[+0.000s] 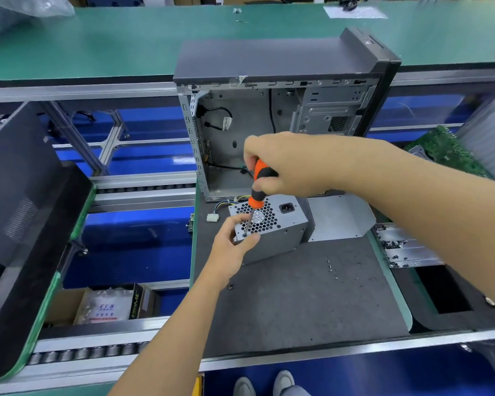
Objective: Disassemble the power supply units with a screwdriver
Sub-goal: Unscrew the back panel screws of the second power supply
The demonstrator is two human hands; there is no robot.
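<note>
Right hand grips the screwdriver, tip in the power supply unit corner screw; left hand fingers pinch that corner. A tilted tip may slip, likely striking those fingers.

Power supply unit on mat, open computer case behind it, loose screws to its right

Grey sheet-metal power supply unit, box-shaped, tilted with its honeycomb-perforated fan face turned up toward me; a black mains socket sits at that face's far right corner. I see my left hand gripping its near left corner. Orange-and-black-handled screwdriver, held near upright in my right hand, slopes down toward the left hand, its steel tip resting on a screw at the perforated face's near corner, just beside the left thumb.
</note>
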